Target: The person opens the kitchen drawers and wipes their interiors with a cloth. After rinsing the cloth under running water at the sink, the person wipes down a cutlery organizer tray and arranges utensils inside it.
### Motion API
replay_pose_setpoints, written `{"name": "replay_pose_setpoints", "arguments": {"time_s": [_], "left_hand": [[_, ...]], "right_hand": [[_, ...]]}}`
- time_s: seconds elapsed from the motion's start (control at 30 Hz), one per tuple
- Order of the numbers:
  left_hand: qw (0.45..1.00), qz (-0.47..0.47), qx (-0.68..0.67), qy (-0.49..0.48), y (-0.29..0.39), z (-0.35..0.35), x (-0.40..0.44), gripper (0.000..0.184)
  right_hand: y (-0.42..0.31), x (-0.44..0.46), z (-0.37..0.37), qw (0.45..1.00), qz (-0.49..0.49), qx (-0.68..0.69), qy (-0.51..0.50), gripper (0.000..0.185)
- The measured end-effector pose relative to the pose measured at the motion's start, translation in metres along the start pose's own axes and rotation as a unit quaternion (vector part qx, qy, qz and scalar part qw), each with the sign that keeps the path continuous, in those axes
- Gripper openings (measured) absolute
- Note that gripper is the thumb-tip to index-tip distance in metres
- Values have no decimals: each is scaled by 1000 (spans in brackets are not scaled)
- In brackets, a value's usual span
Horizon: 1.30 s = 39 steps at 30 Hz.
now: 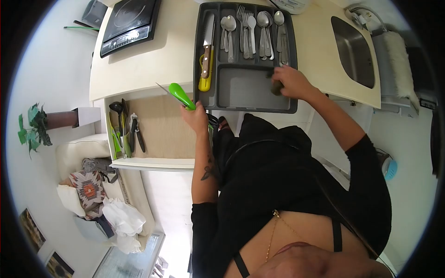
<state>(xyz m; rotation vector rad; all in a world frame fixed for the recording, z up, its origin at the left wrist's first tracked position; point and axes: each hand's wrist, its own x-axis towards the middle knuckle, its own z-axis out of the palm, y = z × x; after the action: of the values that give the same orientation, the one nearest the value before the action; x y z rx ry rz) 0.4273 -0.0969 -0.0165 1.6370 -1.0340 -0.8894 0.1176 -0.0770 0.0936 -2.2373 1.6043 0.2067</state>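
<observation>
My left hand (196, 119) is closed around a knife with a bright green handle (181, 96), its thin blade pointing up and left, beside the lower left corner of the grey cutlery tray (248, 110). My right hand (293, 83) is closed at the tray's right side, over the wide lower compartment. In its fingers is a small dark, blurred object (276, 87) whose kind I cannot make out. The tray's upper slots hold several spoons (230, 39) and forks (243, 32). A wooden-handled knife (207, 55) lies in the left slot over a yellow-handled utensil (204, 84).
An open drawer (169, 129) at the left holds a black ladle (117, 109) and several other utensils. On the counter (171, 51) stands an induction cooktop (128, 28). A metal sink (353, 58) is at the right. A sofa (69, 153) with cushions stands lower left.
</observation>
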Motion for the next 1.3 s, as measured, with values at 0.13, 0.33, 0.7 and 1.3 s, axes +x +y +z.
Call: {"name": "replay_pose_setpoints", "arguments": {"time_s": [0.13, 0.33, 0.7, 1.3], "left_hand": [[999, 8, -38, -5, -11, 2, 4, 25], [997, 63, 34, 31, -15, 5, 7, 30], [995, -5, -70, 67, -1, 14, -7, 34], [993, 15, -64, 95, -12, 17, -8, 44]], "right_hand": [[-41, 52, 13, 949, -110, 228, 189, 37], [-47, 69, 62, 956, -132, -35, 258, 34], [12, -12, 33, 998, -12, 56, -30, 31], [9, 6, 37, 976, -209, 31, -59, 26]]}}
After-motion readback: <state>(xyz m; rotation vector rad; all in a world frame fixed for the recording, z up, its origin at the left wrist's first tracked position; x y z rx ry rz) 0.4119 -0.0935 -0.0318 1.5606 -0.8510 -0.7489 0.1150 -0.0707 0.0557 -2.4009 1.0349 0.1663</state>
